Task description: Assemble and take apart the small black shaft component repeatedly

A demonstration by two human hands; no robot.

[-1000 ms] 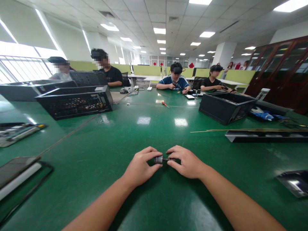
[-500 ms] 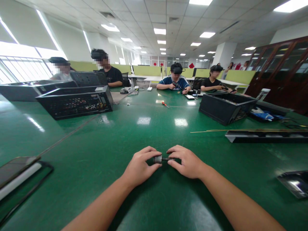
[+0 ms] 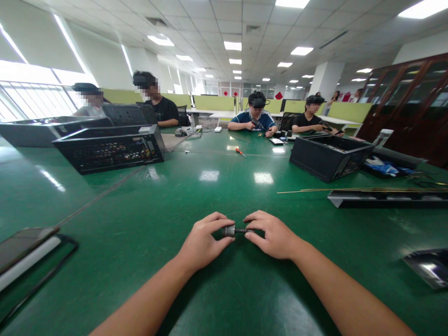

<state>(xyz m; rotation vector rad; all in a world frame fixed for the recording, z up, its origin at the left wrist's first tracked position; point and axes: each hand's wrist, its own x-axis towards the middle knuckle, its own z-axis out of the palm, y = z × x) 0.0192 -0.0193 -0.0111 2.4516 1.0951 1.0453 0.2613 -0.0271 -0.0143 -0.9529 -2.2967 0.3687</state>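
Observation:
Low over the green table (image 3: pixel 224 298), my hands face each other with a small dark metal tool part (image 3: pixel 229 231) between them. It has a thick grey-black cylinder on the left and a thin, ridged shaft pointing right; its exact kind is not clear. The fingers and thumb of my left hand (image 3: pixel 206 241) are closed around the cylinder. My right hand (image 3: pixel 273 237) pinches the shaft near its right end, and the fingertips hide part of that end. The part lies level, crosswise in front of me.
Open black computer cases (image 3: pixel 115 149) stand at the far left, and another black case (image 3: pixel 322 158) at the right. An orange screwdriver (image 3: pixel 240 151) lies mid-table. Thin yellowish rods and a dark rail (image 3: pixel 388 198) lie right. A tablet-like device (image 3: pixel 24 247) is near left. Several people sit opposite.
My right hand has shifted very slightly, with its fingers a touch farther right along the shaft. My left hand and the cylinder are almost unmoved.

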